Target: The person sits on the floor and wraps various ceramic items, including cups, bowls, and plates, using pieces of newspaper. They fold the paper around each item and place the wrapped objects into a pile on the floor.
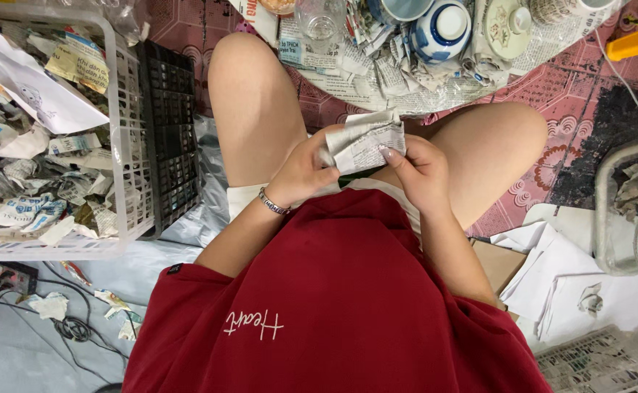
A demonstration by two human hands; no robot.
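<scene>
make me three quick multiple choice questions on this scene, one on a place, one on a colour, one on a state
1. Where is the white plastic crate of crumpled newspaper?
A. on the person's left
B. on their lap
C. behind the bowls

2. What colour is the person's shirt?
A. green
B. dark red
C. white

3. How is the crumpled newspaper-wrapped bundle held?
A. lying untouched
B. in one hand
C. between both hands

Answers: 1 A, the crate stands beside the left leg. 2 B, the cloth is dark red. 3 C, the left hand and right hand both grip it.
</scene>
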